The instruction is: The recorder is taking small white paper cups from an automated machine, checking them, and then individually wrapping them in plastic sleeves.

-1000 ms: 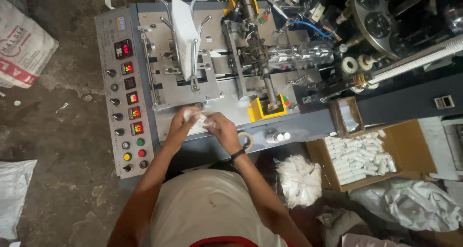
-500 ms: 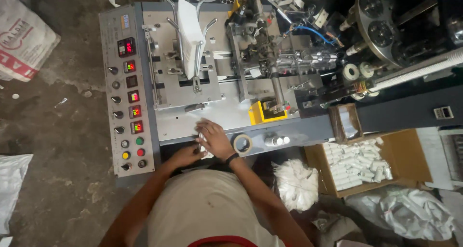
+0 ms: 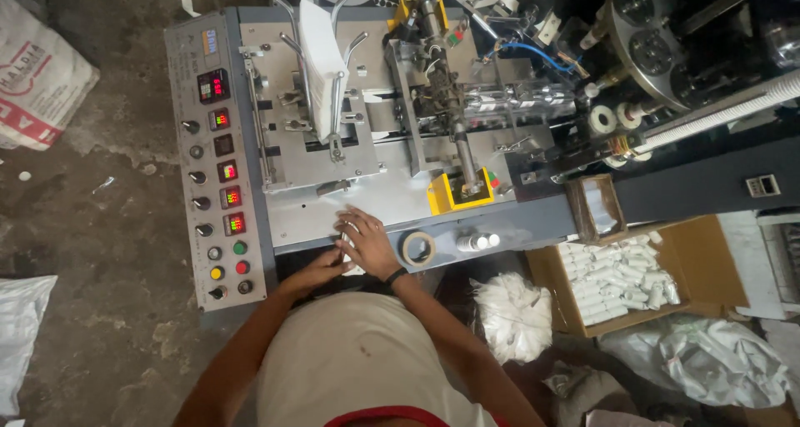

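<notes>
Both hands have drawn back toward the person's body since a second ago, when they were raised together over the middle of the grey machine deck around something white; now they sit at the deck's near edge.

Nearest the camera, the left hand lies at the front lip of the flat grey metal machine deck, fingers curled narrow around the lower end of a small stack of white paper pieces; how firm the grip is cannot be told. Just beyond it, the right hand, with a black band at the wrist, rests flat on top of the same stack, fingers spread wide and pressing down. The stack sits on the deck's near edge, between the two hands.

Just beside the right hand lies a flat ring-shaped roll of tan tape, and next to that two small white cylinders. Left of the hands stands the grey control panel with red digit displays, black knobs and coloured buttons. To the right, below the deck, an open brown cardboard box of white rolled pieces sits near a white crumpled bag.

Farther out, a yellow metal bracket stands on the deck, and beyond it a tall white paper stack held upright between bent metal rods.
</notes>
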